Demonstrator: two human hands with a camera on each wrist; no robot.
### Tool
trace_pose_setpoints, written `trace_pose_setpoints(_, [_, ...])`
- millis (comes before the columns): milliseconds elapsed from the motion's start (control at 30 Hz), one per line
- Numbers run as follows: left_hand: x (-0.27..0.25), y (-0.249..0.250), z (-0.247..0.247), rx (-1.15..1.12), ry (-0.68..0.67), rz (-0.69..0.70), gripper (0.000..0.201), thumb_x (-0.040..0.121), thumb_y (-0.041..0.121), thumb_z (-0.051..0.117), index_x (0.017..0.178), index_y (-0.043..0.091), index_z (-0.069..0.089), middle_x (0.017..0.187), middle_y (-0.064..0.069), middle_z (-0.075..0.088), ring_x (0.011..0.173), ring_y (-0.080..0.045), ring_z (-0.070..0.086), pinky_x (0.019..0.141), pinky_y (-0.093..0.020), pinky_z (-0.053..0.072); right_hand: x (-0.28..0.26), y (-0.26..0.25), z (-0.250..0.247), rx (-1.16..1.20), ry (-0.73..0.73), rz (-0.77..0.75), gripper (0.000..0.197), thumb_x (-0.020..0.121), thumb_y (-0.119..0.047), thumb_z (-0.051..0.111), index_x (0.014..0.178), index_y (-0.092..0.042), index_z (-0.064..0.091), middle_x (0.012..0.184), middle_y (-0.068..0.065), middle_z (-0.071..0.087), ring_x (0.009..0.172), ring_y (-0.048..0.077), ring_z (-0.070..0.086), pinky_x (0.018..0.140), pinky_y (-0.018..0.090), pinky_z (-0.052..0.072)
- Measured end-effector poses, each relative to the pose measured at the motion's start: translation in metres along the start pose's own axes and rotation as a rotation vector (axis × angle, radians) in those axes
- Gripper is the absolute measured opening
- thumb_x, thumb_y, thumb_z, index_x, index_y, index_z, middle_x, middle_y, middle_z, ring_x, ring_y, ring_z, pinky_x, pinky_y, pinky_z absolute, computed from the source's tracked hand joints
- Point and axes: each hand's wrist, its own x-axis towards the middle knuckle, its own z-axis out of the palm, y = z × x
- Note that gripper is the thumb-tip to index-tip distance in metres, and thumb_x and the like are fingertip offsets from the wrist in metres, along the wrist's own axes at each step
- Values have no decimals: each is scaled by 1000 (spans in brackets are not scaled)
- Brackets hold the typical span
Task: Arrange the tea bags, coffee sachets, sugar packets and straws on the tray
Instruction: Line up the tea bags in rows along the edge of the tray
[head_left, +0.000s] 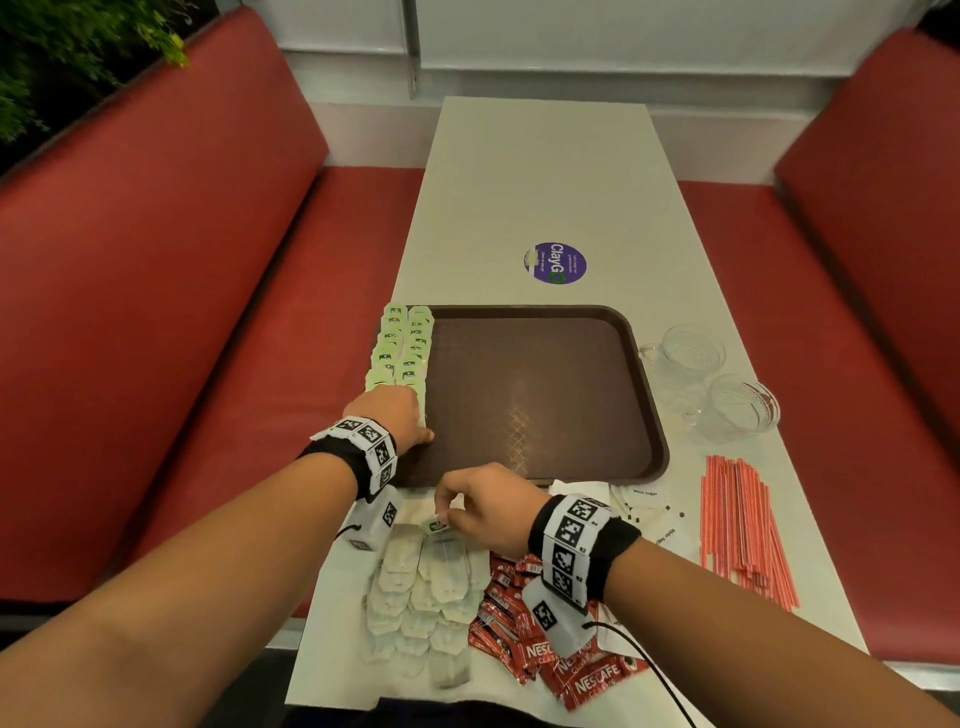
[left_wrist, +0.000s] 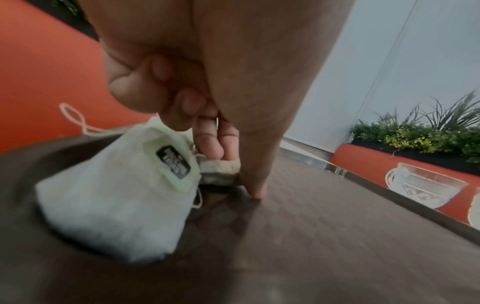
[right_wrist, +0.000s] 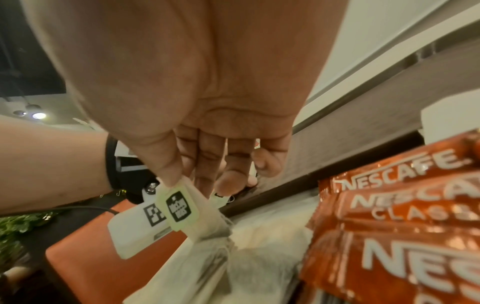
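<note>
The brown tray (head_left: 545, 312) lies mid-table, with two rows of tea bags (head_left: 402, 345) along its left edge. My left hand (head_left: 397, 415) is at the near end of those rows. In the left wrist view its curled fingers (left_wrist: 182, 111) hold the top of a tea bag (left_wrist: 116, 205) standing on the tray, and the thumb tip touches the tray floor (left_wrist: 337, 236). My right hand (head_left: 447, 512) pinches the green tag (right_wrist: 179, 207) of a tea bag (head_left: 441, 553) lying on the loose tea bag pile (head_left: 415, 592) in front of the tray.
Red coffee sachets (head_left: 519, 623) lie right of the tea bag pile, under my right wrist. White sugar packets (head_left: 649, 512) and red straws (head_left: 743, 530) lie to the right. Two glass cups (head_left: 693, 353) stand beside the tray's right edge. Red benches flank the table.
</note>
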Motion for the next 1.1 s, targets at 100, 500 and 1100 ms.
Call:
trace_pose_setpoints(100, [-4, -11, -3, -71, 28, -13, 43, 72, 62, 75, 93, 29, 56, 91, 7, 59, 87, -18, 59, 72, -31, 49, -2, 1, -3, 20, 18, 2, 8, 95, -18, 59, 96, -16, 67, 60, -18, 50, 53, 0, 48, 55, 18, 34])
trace_pose_setpoints(500, [-19, -30, 7, 62, -15, -154, 35, 76, 54, 67, 73, 20, 60, 73, 1, 59, 68, -19, 59, 57, -27, 45, 7, 10, 1, 13, 78, 9, 4, 100, -23, 53, 97, -23, 56, 64, -11, 54, 56, 3, 47, 59, 25, 35])
trace_pose_setpoints(1100, [-76, -17, -9, -516, -4, 417, 15, 85, 36, 76, 78, 27, 65, 64, 9, 58, 56, -1, 49, 57, -16, 38, 18, 6, -9, 106, 312, 68, 3, 102, -24, 49, 99, -24, 50, 64, -6, 59, 56, 14, 51, 56, 31, 38])
